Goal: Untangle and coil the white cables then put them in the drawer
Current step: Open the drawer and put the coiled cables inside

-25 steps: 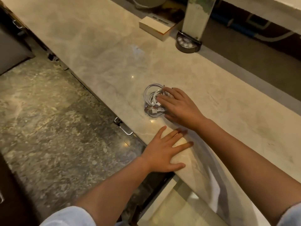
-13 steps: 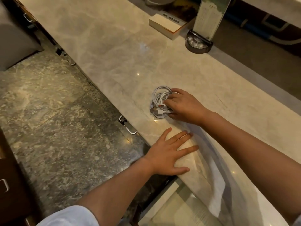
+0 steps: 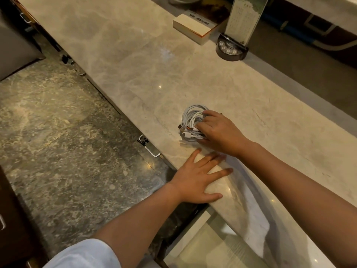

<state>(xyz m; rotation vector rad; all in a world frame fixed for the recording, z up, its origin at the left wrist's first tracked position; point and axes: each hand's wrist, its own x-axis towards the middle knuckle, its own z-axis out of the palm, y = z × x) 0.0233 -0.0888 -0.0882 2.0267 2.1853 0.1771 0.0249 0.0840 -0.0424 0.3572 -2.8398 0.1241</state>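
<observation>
A bundle of white cables (image 3: pixel 190 118) lies coiled on the beige marble counter (image 3: pixel 135 60), close to its front edge, with plug ends poking out to the left. My right hand (image 3: pixel 218 130) curls over the bundle's right side, fingers closed around the loops. My left hand (image 3: pixel 199 178) rests flat on the counter's front edge, fingers spread, holding nothing. Below the counter near me an open drawer (image 3: pixel 195 240) shows a pale inside.
A white box (image 3: pixel 195 28) and a dark round base with buttons holding an upright card (image 3: pixel 231 49) stand at the counter's back. Metal drawer handles (image 3: pixel 149 147) stick out along the counter front. Mottled stone floor lies to the left.
My right hand's fingers went from lying flat on the cables to curling closed around them. The view has shifted slightly; my left hand stays flat on the edge.
</observation>
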